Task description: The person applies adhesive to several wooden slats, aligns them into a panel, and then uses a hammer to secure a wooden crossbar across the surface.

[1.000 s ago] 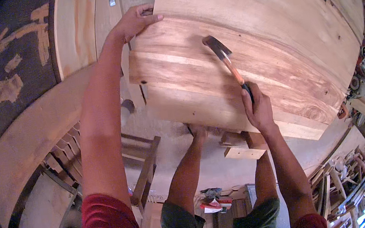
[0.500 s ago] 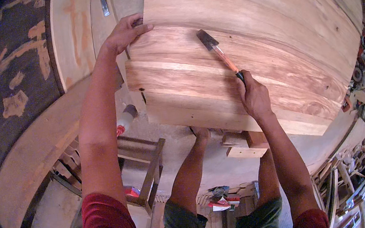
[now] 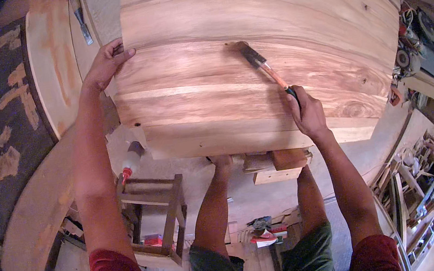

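Observation:
My right hand point(image 3: 308, 114) is wrapped around the dark grip of a hand tool point(image 3: 274, 77) with an orange shaft and a dark, blunt-looking head; its exact kind is unclear. The head is over, or resting on, the middle of a large pale wooden panel point(image 3: 201, 99) made of several boards joined edge to edge. At the panel's left edge, my left hand point(image 3: 107, 65) grips with the thumb lying on top and the fingers curled beside the edge, partly hidden. Shine and darker grain mark the panel's nearer boards.
A chisel point(image 3: 82, 22) lies at upper left. A bottle with a red tip point(image 3: 131, 161) is below the left hand, near a small wooden stool frame point(image 3: 154, 198). Wood blocks point(image 3: 278, 167) sit under the panel's near edge. Scrap wood point(image 3: 421, 191) and a power tool point(image 3: 429, 25) are at right.
The whole scene has shifted left in view, panel and left hand included. The tool's head now points slightly differently over the boards. Both hands keep their holds.

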### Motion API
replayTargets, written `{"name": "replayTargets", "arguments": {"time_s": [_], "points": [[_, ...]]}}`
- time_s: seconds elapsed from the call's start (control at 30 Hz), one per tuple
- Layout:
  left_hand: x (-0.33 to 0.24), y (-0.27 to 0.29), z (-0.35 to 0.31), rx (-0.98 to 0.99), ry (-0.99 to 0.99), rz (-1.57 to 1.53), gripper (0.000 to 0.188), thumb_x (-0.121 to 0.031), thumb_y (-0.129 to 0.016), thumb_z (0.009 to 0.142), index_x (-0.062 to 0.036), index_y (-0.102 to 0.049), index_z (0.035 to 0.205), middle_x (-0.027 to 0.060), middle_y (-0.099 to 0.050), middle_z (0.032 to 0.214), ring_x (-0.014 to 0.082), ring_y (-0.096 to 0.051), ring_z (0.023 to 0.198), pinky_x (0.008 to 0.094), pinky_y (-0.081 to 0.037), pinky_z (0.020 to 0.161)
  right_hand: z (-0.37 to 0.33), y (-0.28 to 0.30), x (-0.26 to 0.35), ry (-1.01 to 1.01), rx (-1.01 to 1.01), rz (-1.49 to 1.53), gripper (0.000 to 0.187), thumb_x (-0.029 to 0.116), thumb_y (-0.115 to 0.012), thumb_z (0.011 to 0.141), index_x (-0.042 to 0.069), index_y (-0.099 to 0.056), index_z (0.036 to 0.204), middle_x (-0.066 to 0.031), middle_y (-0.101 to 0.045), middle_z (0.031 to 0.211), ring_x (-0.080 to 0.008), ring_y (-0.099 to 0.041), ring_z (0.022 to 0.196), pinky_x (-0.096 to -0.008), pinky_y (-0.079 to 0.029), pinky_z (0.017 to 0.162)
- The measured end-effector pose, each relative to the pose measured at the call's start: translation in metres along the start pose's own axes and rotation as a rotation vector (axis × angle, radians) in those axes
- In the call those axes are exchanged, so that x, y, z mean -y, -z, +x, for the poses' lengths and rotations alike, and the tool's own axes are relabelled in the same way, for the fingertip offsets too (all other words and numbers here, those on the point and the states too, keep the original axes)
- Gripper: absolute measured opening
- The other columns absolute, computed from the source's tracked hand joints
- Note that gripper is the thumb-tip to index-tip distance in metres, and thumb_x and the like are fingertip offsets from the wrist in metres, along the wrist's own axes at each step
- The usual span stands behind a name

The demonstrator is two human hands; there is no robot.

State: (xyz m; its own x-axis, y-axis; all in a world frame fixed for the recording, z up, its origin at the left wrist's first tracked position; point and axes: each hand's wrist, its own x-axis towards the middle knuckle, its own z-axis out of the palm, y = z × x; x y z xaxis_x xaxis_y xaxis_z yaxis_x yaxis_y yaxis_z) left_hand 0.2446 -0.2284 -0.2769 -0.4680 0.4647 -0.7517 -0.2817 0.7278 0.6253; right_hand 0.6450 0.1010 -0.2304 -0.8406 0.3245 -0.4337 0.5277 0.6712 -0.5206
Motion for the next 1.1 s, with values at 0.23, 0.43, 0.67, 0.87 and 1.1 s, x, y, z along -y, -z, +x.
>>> {"name": "replayTargets", "arguments": {"time_s": [0.23, 0.43, 0.67, 0.87, 1.1], "points": [[0.015, 0.005, 0.011, 0.023, -0.086, -0.079, 0.042, -0.018, -0.074, 0.095, -0.0017, -0.061, 0.132, 0.0015, -0.068, 0.118, 0.0079, -0.061, 0.102, 0.0241, -0.049, 0.088, -0.028, 0.002, -0.04, -0.06, -0.058, 0.024, 0.025, 0.026, -0.055, 0.103, 0.007, -0.055, 0.12, -0.0231, -0.069, 0.087, -0.046, -0.068, 0.076, -0.0538, -0.053, 0.065], [0.0, -0.001, -0.002, -0.053, 0.021, 0.02, 0.039, -0.019, -0.074, 0.095, -0.0034, -0.063, 0.129, -0.0026, -0.067, 0.102, 0.0069, -0.062, 0.091, 0.0238, -0.05, 0.084, -0.037, 0.012, -0.031, -0.158, -0.006, 0.047, 0.023, 0.023, -0.055, 0.103, 0.005, -0.057, 0.117, -0.0237, -0.069, 0.086, -0.0458, -0.068, 0.077, -0.0525, -0.053, 0.065], [0.009, 0.006, 0.007, 0.022, -0.018, -0.126, 0.051, -0.018, -0.078, 0.091, -0.0048, -0.061, 0.137, -0.0017, -0.069, 0.099, 0.0081, -0.064, 0.091, 0.0245, -0.053, 0.086, -0.028, 0.007, -0.024, -0.097, -0.16, 0.142, 0.024, 0.024, -0.056, 0.104, 0.005, -0.058, 0.118, -0.0242, -0.069, 0.085, -0.0435, -0.069, 0.075, -0.0497, -0.054, 0.065], [0.011, 0.0, 0.008, -0.032, 0.009, -0.118, 0.055, -0.019, -0.08, 0.09, -0.0052, -0.06, 0.139, -0.0024, -0.069, 0.093, 0.0057, -0.061, 0.081, 0.0217, -0.049, 0.073, 0.022, -0.008, -0.017, -0.211, -0.061, 0.02, 0.025, 0.028, -0.052, 0.105, 0.007, -0.055, 0.119, -0.0256, -0.068, 0.085, -0.0454, -0.068, 0.075, -0.053, -0.052, 0.063], [0.015, 0.004, 0.007, -0.03, -0.06, -0.054, 0.056, -0.028, -0.079, 0.091, -0.006, -0.06, 0.138, -0.009, -0.051, 0.079, 0.0038, -0.043, 0.066, 0.0213, -0.034, 0.057, 0.015, -0.007, -0.003, -0.147, -0.096, 0.054, 0.027, 0.029, -0.05, 0.106, 0.006, -0.055, 0.119, -0.0272, -0.068, 0.083, -0.0481, -0.067, 0.076, -0.0547, -0.051, 0.064]]}}
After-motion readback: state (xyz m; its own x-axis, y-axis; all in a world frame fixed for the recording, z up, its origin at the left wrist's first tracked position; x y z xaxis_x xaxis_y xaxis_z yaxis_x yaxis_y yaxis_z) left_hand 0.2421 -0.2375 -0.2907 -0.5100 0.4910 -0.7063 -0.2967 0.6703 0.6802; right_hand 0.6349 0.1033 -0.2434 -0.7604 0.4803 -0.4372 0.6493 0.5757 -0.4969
